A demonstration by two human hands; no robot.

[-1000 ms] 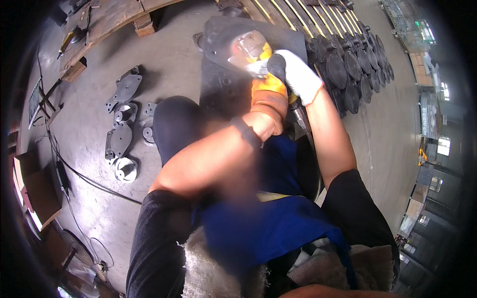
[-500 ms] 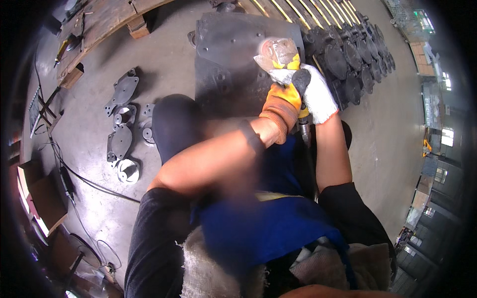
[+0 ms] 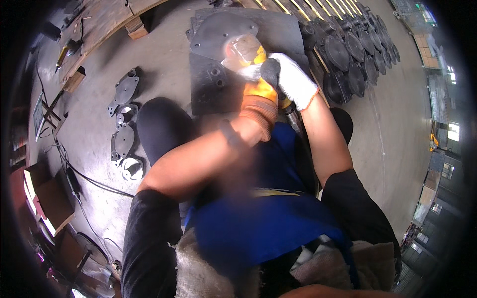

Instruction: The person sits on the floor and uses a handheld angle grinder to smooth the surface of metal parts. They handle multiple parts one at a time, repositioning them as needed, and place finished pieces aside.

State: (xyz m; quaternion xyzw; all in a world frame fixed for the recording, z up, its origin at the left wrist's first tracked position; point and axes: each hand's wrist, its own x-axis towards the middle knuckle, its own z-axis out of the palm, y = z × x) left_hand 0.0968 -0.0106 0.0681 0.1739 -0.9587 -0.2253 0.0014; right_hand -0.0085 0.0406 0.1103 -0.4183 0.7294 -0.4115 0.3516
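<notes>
An angle grinder [image 3: 246, 48] with a worn guard and yellow body is gripped by both my hands. My left hand [image 3: 259, 102], in an orange glove, is closed around its near part. Against it, my right hand [image 3: 294, 79] wraps the tool in a white knit glove. The grinder's head lies over the right side of a dark rounded metal casting [image 3: 211, 37], on a dark metal slab [image 3: 283, 37]. Its guard and the glare hide the exact contact. Another dark piece with holes [image 3: 214, 73] sits nearer on the slab.
Several dark castings [image 3: 343, 52] stand in rows at the right, beside yellow strips. On the floor at left lie several loose castings [image 3: 124, 139]. A wooden bench [image 3: 99, 25] stands at the far left, and a black cable [image 3: 99, 185] crosses the floor.
Both hands and the grinder have moved left across the casting. My head view has shifted slightly too. The grip looks the same.
</notes>
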